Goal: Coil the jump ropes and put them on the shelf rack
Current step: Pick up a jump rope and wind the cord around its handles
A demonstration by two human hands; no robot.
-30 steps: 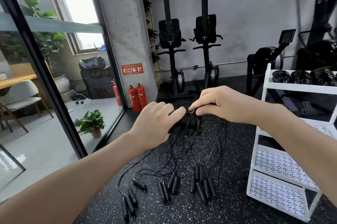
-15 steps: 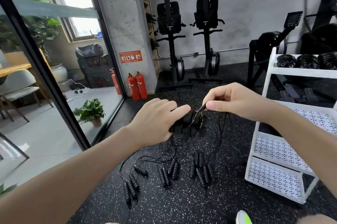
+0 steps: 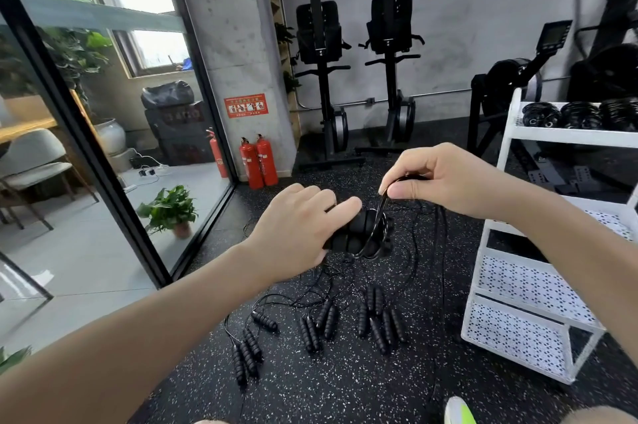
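Black foam handles (image 3: 359,233) sat gripped together in the left hand (image 3: 297,233) as a core, while the right hand (image 3: 445,182) pinched the cord (image 3: 381,206), probably mid-wrap, with more ropes (image 3: 321,323) on the floor beside the white rack (image 3: 531,285).

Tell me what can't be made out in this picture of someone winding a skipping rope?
Head view, the only one:
- Left hand covers most of the handles it grips; their count is unclear.
- Right hand hides how much cord it pinches.
- Loose ropes on the floor: thin cords vanish against the speckled mat.
- Shelf rack is cut off by the right edge.
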